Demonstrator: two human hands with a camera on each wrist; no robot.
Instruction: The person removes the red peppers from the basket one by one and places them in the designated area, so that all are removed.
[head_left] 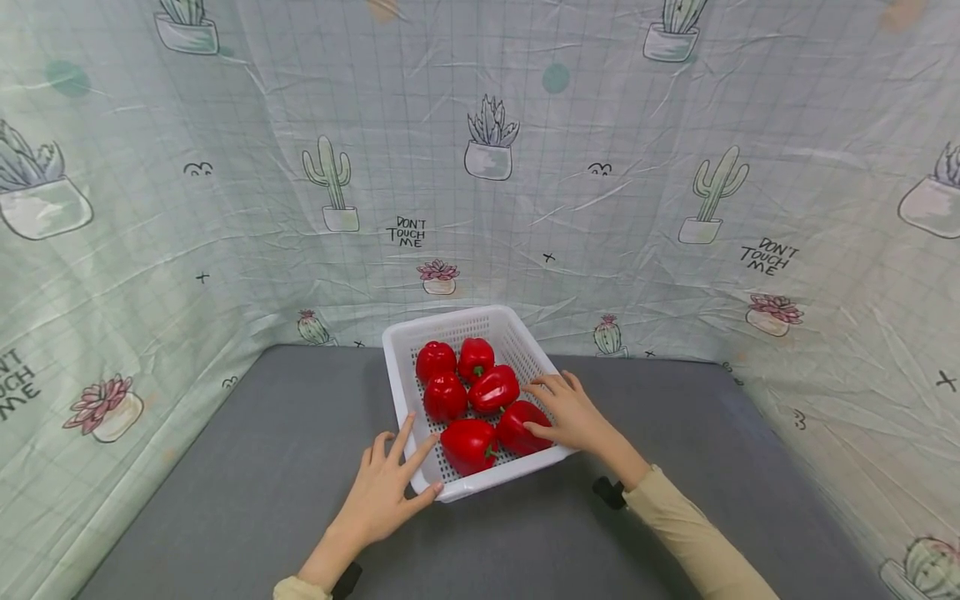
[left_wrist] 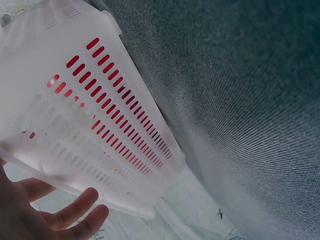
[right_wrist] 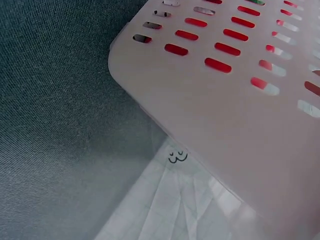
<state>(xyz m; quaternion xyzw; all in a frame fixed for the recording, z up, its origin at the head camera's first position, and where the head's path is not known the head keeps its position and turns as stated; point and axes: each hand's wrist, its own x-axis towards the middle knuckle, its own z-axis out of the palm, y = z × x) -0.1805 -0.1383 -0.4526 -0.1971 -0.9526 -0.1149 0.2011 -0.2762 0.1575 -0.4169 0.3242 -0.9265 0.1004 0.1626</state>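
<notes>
Several glossy red bell peppers (head_left: 469,445) lie loose in a white perforated plastic basket (head_left: 487,482), some with green stems showing. My left hand (head_left: 378,490) is at the basket's left front corner, its fingers spread over the rim and pointing inward. In the left wrist view, fingers (left_wrist: 75,212) extend past the rim, outside the slotted wall. Over the right rim reaches my right hand (head_left: 573,415), with fingers apart and its thumb overlapping the nearest right bell pepper (head_left: 517,427). The right wrist view shows only the basket's outer wall (right_wrist: 200,110), with red behind its slots.
The basket stands slightly turned on a dark grey tabletop (head_left: 300,433). A pale curtain (head_left: 420,108) printed with potted cacti closes off the back and both sides. Black wrist straps (head_left: 609,492) show below the hands.
</notes>
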